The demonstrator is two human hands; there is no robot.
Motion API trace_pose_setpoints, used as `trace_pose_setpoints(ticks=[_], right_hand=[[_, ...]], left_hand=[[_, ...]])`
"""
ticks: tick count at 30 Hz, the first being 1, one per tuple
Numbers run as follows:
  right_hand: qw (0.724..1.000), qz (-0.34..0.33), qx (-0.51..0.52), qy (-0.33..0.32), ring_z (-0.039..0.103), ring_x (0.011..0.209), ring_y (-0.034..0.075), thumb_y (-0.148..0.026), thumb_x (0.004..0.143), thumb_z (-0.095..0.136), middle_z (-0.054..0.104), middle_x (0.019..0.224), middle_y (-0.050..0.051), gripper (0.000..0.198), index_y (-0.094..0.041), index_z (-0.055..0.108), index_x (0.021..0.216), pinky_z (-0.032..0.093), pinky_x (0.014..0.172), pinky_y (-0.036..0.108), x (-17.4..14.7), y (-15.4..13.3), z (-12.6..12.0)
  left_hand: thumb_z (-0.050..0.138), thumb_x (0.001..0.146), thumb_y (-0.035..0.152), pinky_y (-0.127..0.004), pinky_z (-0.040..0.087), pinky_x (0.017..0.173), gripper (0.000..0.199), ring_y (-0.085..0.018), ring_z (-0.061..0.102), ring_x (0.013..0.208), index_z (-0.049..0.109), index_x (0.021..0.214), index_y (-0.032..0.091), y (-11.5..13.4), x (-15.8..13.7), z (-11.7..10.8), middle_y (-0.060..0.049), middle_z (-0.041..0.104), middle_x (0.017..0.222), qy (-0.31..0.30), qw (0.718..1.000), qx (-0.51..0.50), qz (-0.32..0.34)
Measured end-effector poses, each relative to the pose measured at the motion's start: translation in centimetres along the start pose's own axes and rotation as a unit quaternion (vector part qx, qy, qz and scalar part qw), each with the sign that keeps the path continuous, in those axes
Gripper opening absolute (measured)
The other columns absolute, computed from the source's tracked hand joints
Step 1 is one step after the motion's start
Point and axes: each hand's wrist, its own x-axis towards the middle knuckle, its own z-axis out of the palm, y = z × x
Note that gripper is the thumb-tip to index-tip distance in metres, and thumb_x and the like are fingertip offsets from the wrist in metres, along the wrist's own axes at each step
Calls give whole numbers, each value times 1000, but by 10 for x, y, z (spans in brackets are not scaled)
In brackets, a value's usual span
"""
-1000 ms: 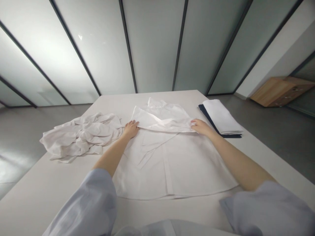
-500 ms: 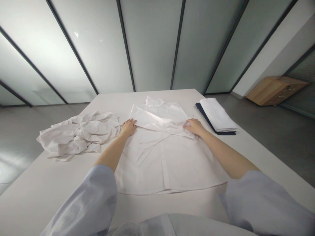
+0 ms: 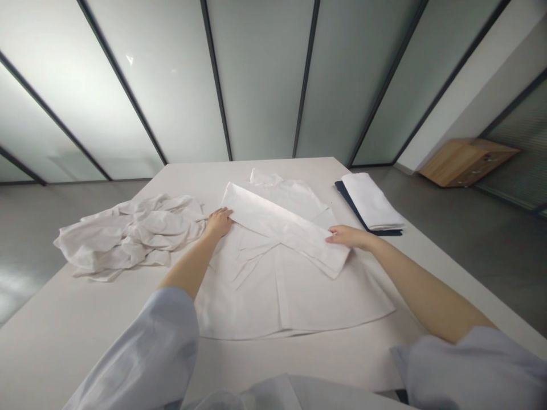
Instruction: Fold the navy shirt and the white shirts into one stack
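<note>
A white shirt lies spread on the table, its collar at the far end and its hem toward me. One sleeve runs across the body, slanting from upper left to lower right. At the left edge, my left hand rests on the cloth with its fingers stretched out. My right hand is closed on the sleeve near its right end, fingers and thumb pinching the fabric. Creases fan out below the sleeve on the left half of the body.
A crumpled heap of white cloth lies left of my left hand. On the table's right side, a folded white cloth sits on a dark navy one. Past the white table are frosted glass panels and a wooden cabinet.
The sleeve, bunched before, now lies flatter and straighter across the shirt. My right hand has moved slightly right and nearer me with it. My left hand stays at the left edge.
</note>
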Motion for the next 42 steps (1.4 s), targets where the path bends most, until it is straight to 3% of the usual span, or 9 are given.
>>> trace_pose_setpoints(ticks=[4,9,14,17,20,24,29,37,42], right_hand=[[996,-31,75,-24,70,84,24,-35,74,70,76,93,8,25,-16,70,90,55,72,30,-9,4,7],[987,-24,154,26,70,83,23,-38,77,64,75,98,12,26,-17,70,91,55,68,28,-18,5,5],[998,-24,17,-46,67,68,21,-45,74,67,73,75,6,27,-18,69,73,53,62,30,-17,7,2],[996,-48,-74,-6,62,60,18,-42,77,62,69,67,3,24,-18,67,72,51,60,28,-9,4,-6],[990,-72,-94,75,65,68,17,-33,82,56,72,81,6,19,-17,67,85,52,66,27,2,-2,-14],[974,-110,-132,145,67,99,23,-34,88,51,71,110,11,30,-17,66,107,51,89,35,17,-2,-8],[927,-172,-275,190,41,138,28,-40,91,49,49,146,12,46,-20,58,131,31,114,45,35,18,22],[893,-163,-375,187,34,142,29,-46,94,42,40,152,12,52,-21,53,138,29,115,47,37,31,31],[916,-121,-363,121,46,134,30,-54,93,42,48,146,15,63,-17,48,143,39,109,43,21,11,12]], left_hand=[[44,88,20,-33,36,112,46,-20,49,131,61,131,23,0,1,-1,-5,55,142,-4,1000,-2,-2],[41,89,17,-29,37,110,50,-18,52,128,58,135,22,-5,2,-7,-4,57,140,-1,1000,-20,-14],[45,85,15,-31,36,111,49,-19,52,128,62,131,24,-16,2,-14,-4,58,139,-23,999,28,32],[45,84,14,-33,36,110,50,-20,53,128,63,129,24,-17,3,-18,-4,60,137,-32,997,58,37],[44,84,14,-35,38,107,49,-21,55,125,63,128,25,-15,5,-21,-5,62,133,-41,995,85,21],[43,85,13,-38,43,102,47,-24,56,122,63,126,24,-14,5,-22,-7,62,132,-59,993,98,9],[42,86,12,-37,42,105,50,-23,50,129,57,132,26,-17,0,-18,-7,56,140,-57,996,75,2],[43,89,16,-40,42,107,49,-26,48,133,56,134,27,-21,-7,-18,-8,51,145,-70,995,74,6],[49,89,23,-33,44,102,41,-22,59,122,63,126,28,-38,4,-26,-6,60,135,-138,986,78,41]])
